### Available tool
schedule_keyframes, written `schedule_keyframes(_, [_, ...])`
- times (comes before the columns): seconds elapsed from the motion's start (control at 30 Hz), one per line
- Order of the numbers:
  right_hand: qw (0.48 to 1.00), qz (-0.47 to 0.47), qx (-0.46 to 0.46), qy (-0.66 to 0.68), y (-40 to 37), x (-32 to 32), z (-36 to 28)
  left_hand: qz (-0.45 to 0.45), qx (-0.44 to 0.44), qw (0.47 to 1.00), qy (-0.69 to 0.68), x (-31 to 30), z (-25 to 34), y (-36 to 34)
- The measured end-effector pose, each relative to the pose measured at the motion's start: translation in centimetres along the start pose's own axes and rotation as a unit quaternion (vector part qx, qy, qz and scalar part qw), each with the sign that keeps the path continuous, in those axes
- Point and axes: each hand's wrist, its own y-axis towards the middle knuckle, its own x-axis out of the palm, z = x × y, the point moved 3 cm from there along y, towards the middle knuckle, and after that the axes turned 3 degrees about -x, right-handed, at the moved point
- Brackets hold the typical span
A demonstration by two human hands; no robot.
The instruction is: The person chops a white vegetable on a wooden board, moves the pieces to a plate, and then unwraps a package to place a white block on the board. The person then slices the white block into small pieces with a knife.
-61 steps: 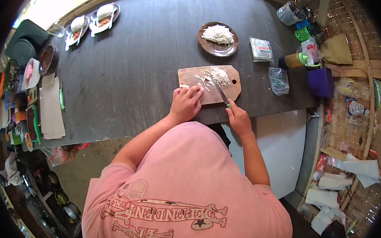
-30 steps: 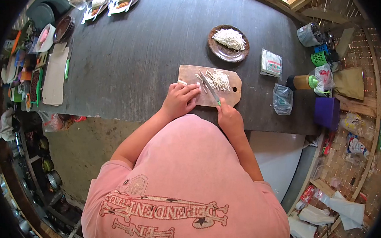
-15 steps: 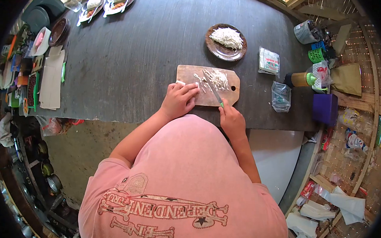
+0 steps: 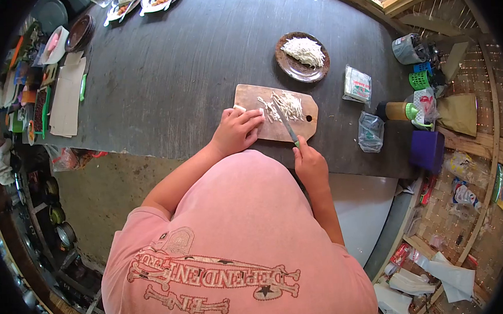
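A wooden cutting board (image 4: 273,134) lies at the table's near edge. My left hand (image 4: 237,130) is closed over a white piece of food (image 4: 239,108) on the board's left part, with one end showing beyond the fingers. In my right hand (image 4: 311,162) is the handle of a knife (image 4: 288,127), its blade slanting up and left over the board. Thin white strips (image 4: 290,106) are spread on the board, right of the blade. Beyond the board, a brown plate (image 4: 302,75) carries a heap of white shreds (image 4: 304,51).
Right of the board are a paper-wrapped pack (image 4: 357,84), a clear plastic bag (image 4: 371,131), a jar (image 4: 397,111) and a purple box (image 4: 427,148). Two plates of food (image 4: 122,8) stand far left. Cardboard (image 4: 68,99) and a green-handled tool (image 4: 83,88) lie left.
The knife and my right hand have shifted slightly right and down relative to the board. My left hand stays nearly in place. The whole view has tilted a little.
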Motion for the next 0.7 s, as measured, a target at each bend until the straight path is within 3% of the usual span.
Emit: schedule_keyframes(0.7, [1.000,-0.001,-0.017,-0.007,1.00,0.24,0.58,-0.002,-0.002,1.000,0.001,0.16,-0.15,0.00])
